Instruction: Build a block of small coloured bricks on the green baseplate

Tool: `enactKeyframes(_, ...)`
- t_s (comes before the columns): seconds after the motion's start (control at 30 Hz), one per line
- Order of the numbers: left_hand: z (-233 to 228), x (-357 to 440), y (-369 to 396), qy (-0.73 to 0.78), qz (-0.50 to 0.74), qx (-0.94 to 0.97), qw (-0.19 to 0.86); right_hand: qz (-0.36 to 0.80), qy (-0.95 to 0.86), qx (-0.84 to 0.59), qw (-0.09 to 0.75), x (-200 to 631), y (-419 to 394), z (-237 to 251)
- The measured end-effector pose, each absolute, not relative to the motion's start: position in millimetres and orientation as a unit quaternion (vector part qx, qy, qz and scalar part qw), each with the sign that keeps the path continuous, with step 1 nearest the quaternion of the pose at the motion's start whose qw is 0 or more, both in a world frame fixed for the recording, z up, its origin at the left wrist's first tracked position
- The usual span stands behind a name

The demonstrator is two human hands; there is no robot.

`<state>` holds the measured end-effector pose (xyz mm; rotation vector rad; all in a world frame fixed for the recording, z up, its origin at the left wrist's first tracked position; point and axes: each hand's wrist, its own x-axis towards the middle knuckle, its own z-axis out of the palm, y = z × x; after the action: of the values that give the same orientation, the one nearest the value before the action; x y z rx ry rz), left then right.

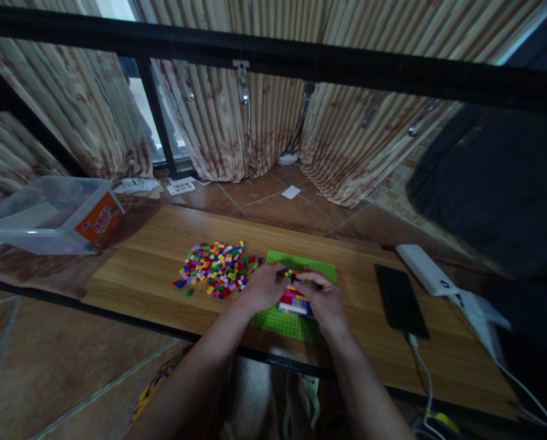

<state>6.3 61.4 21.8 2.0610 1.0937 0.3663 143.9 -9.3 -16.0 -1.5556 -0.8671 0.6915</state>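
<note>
Hands (264,286) (324,300), two, on one baseplate (301,264)

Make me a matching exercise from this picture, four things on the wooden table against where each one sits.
Things:
1. loose brick pile
2. green baseplate
3. black phone
4. white power bank

Places:
A. under both hands
B. far right, beyond the phone
C. left of the hands
D. right of the hands, cable plugged into its near end

Pairs: 1-C, 2-A, 3-D, 4-B
</note>
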Motion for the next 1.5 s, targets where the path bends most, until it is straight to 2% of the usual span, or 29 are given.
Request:
enactKeyframes(0.3, 20.8, 7.7, 61.5, 0.427, 0.146, 0.806, 0.383, 0.387, -0.278, -0.645, 0.598, 138.8, -9.3, -12.7)
enactKeyframes(0.67, 18.9, 11.6, 60.2, 0.458, 0.149, 0.788, 0.383, 0.395, -0.288, -0.652, 0.580, 138.3, -9.3, -5.6)
enactKeyframes(0.83, 20.4, 12.2, 59.7, 0.458, 0.167, 0.786, 0.381, 0.448, -0.285, -0.625, 0.573, 145.3, -9.6, -4.3)
enactKeyframes(1.27, 15.8, 13.7, 59.3, 0.456, 0.182, 0.779, 0.390, 0.402, -0.287, -0.635, 0.594, 140.5, -5.7, -10.0)
enactKeyframes(1.5, 4.3, 8.3, 62.1, 0.439, 0.204, 0.764, 0.428, 0.405, -0.301, -0.625, 0.595, 146.6, -7.6, -16.7)
